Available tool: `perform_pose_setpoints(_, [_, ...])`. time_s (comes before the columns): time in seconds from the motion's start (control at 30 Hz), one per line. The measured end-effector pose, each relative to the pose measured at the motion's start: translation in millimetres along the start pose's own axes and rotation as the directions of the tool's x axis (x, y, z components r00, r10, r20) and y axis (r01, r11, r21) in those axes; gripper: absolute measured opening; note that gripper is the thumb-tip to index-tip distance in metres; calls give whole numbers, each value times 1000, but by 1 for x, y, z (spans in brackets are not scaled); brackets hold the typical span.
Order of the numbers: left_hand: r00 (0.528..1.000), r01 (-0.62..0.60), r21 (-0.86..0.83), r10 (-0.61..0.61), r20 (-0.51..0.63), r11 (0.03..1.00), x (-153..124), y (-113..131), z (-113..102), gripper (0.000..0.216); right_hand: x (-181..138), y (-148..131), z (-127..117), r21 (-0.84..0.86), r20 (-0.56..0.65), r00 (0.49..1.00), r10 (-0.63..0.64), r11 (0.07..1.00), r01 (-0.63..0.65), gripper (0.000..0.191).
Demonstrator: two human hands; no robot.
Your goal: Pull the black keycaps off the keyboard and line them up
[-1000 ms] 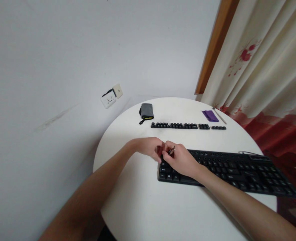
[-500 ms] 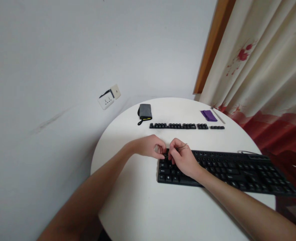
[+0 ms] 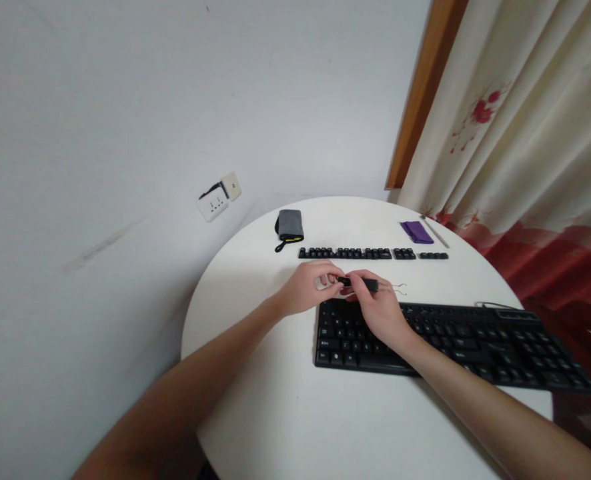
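My right hand grips a keycap puller, whose black handle lies level and whose thin bent wires stick out to the right past my fingers. At its left end, a small black keycap is pinched between the fingertips of my left hand. Both hands meet just above the far left corner of a black keyboard. My right wrist and forearm cover part of its keys. A row of loose black keycaps lies on the table beyond my hands.
The round white table stands against the wall. On it lie a folded grey cloth pouch at the back left, and a purple cloth and a thin pale stick at the back right. A curtain hangs on the right.
Both hands have risen from the keyboard's top left keys and moved slightly away from me. The puller has turned level, so its handle and wires now show, with the keycap at its left end.
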State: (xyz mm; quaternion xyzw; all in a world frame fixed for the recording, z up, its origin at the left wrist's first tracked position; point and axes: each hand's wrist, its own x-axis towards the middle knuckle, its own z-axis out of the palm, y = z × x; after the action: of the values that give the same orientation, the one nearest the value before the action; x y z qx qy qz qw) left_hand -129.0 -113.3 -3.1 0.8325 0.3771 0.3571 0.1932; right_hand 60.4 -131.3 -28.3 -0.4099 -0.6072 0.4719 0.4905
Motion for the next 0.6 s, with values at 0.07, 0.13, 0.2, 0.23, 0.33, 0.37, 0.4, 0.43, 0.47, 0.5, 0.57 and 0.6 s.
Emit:
perform_pose_setpoints(0.07, [1000,-7,21,7,-27,1000,-1,0,6,17,1,0,-2,-14,-22,1000,-13,1000,12,36])
perform_pose_setpoints(0.13, [998,-28,46,30,-53,999,-3,-1,12,19,2,0,-3,-32,-34,999,-14,999,13,38])
perform_pose_setpoints(0.2, [993,-72,87,79,-82,994,-4,-2,17,21,3,3,-5,-54,-42,999,-17,998,14,40])
perform_pose_setpoints(0.23, [990,-101,114,112,-91,988,-4,-3,19,22,4,4,-6,-67,-45,999,-19,998,16,41])
perform_pose_setpoints(0.33, [976,-178,164,195,-94,970,-5,-6,24,22,5,8,-7,-99,-48,999,-24,995,19,43])
perform_pose_setpoints(0.37, [973,-183,159,202,-113,970,-5,-7,25,21,5,8,-8,-96,-52,998,-24,995,19,44])
perform_pose_setpoints(0.4, [971,-171,141,191,-144,975,-5,-7,26,20,6,8,-8,-79,-59,998,-18,997,14,44])
perform_pose_setpoints(0.43, [970,-145,114,164,-180,983,-5,-7,26,19,6,7,-8,-46,-66,998,-5,999,2,45])
perform_pose_setpoints(0.47, [969,-112,78,126,-214,991,-5,-6,26,18,7,5,-9,3,-68,998,14,1000,-14,44])
perform_pose_setpoints(0.5, [967,-76,38,83,-239,996,-4,-6,26,19,7,2,-9,61,-65,997,37,998,-33,44])
perform_pose_setpoints(0.57, [967,-27,-39,16,-256,999,-3,-3,24,21,8,-3,-8,183,-46,996,81,981,-71,41])
perform_pose_setpoints(0.6, [966,-20,-71,1,-257,997,-2,-2,23,22,8,-6,-8,235,-36,994,99,968,-88,39])
